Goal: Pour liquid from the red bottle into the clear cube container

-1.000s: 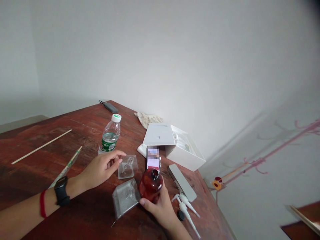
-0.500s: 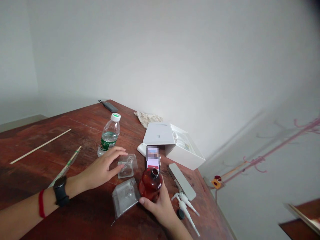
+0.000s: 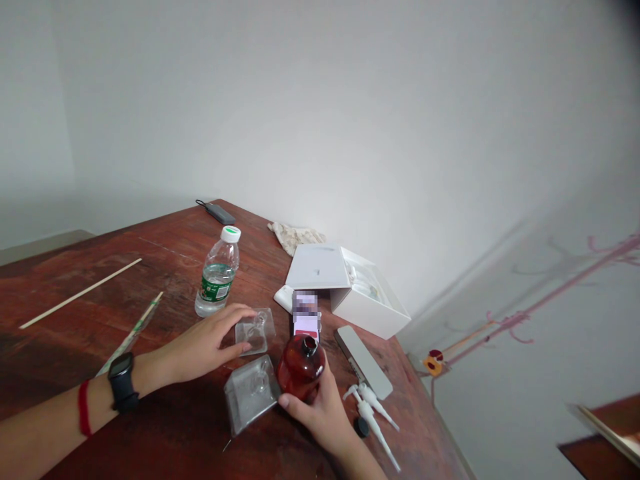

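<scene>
My right hand (image 3: 325, 413) is wrapped round an open amber-red round bottle (image 3: 301, 368) that stands on the dark wooden table (image 3: 165, 253). My left hand (image 3: 205, 343), with a black watch and red band at the wrist, lies with its fingers on a small clear plastic square pack (image 3: 255, 331). A second clear plastic pack (image 3: 250, 393) lies just left of the bottle. White pump heads (image 3: 373, 410) and a black cap (image 3: 360, 427) lie to the right of my right hand.
A water bottle (image 3: 217, 272) stands behind my left hand. An open white box (image 3: 350, 287), a phone (image 3: 306, 315), a silver flat device (image 3: 363, 363), a cloth (image 3: 296, 237), a dark charger (image 3: 220, 213) and wooden sticks (image 3: 80, 292) lie around. The table's edge runs close on the right.
My left hand has slid right and come down onto the small clear pack. My right hand and the amber bottle have stayed put.
</scene>
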A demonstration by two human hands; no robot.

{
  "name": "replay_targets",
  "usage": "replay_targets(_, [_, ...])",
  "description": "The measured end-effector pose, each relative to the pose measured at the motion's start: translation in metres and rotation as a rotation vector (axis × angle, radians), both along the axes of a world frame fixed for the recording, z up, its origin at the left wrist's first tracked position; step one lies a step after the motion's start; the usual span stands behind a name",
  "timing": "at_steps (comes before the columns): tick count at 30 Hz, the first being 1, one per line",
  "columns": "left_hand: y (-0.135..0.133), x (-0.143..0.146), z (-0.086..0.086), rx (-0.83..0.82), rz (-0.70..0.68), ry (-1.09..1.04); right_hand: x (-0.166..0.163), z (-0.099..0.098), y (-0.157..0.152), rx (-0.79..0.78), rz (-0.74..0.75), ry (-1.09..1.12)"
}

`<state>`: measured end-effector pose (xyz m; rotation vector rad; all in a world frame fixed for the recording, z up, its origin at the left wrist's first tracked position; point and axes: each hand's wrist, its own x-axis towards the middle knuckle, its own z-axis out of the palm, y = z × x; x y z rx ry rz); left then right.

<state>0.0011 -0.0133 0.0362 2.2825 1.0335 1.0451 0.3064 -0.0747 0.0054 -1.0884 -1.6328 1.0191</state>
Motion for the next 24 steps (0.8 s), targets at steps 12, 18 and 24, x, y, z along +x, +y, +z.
replay_targets(12, [-0.0009,0.0000,0.0021,-0.030,0.004,0.009,-0.0005,0.0004,0.0009,0.005,0.000,0.009])
replay_targets(18, [-0.0018,-0.0003,0.0051,-0.029,0.008,0.017,-0.0015,0.0013,0.0002,-0.010,0.011,0.021])
replay_targets(24, [-0.0020,-0.0003,0.0048,-0.020,0.005,0.012,-0.0041,0.0062,-0.0004,-0.005,0.009,0.023])
